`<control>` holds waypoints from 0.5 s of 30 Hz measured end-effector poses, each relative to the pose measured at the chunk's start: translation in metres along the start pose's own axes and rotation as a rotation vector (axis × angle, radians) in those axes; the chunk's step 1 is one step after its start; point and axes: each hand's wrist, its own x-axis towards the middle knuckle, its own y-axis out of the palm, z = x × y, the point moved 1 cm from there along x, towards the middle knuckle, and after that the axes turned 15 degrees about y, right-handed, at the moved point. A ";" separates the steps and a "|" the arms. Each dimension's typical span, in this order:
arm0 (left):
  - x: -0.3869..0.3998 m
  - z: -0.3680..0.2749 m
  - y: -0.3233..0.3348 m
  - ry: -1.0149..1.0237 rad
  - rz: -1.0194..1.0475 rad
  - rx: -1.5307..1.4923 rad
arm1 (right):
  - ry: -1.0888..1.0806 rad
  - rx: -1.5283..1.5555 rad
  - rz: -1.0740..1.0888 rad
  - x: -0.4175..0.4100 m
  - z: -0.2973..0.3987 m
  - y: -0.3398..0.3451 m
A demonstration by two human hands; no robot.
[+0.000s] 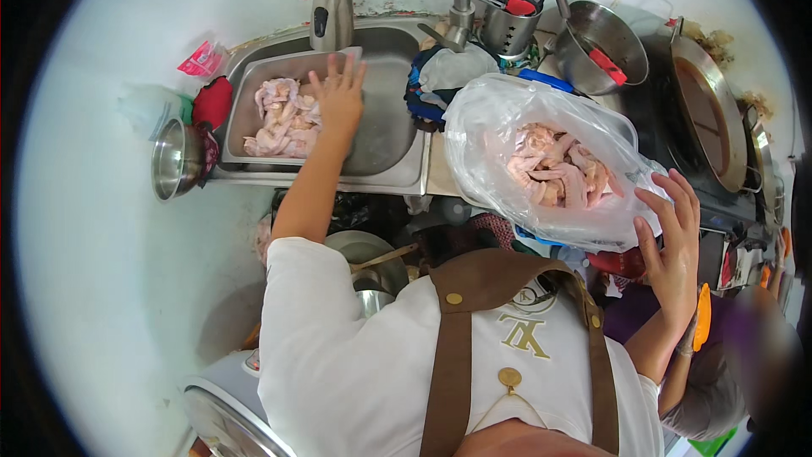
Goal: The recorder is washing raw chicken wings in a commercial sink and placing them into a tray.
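Observation:
Raw chicken pieces lie in a rectangular metal tray set inside the stainless steel sink. Over the tray's right side my left hand reaches with spread fingers; whether it touches the tray or the chicken is hard to tell. More raw chicken pieces, with wing parts among them, sit in a clear plastic bag that lines a container with blue clips, right of the sink. My right hand is beside the bag's lower right edge, fingers apart, holding nothing.
A pull-down faucet hangs over the sink. Behind the bag stand a utensil holder and a metal saucepan. At the right is a wide pan with brown liquid. A metal bowl is left of the sink. Another person is at the lower right.

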 end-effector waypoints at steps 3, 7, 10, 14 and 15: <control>-0.010 0.031 0.014 0.033 0.026 0.076 | 0.005 -0.008 0.012 -0.003 0.001 -0.004; -0.014 0.057 0.016 0.038 0.146 0.110 | 0.023 -0.032 0.020 -0.005 -0.001 -0.006; 0.006 0.042 0.010 0.047 0.067 -0.071 | 0.010 -0.024 0.032 -0.003 0.001 -0.007; 0.080 -0.017 -0.039 0.104 -0.413 -0.776 | -0.010 -0.008 0.056 0.002 0.003 -0.004; 0.097 -0.030 -0.054 0.085 -0.466 -0.857 | -0.018 -0.006 0.053 0.004 0.004 -0.003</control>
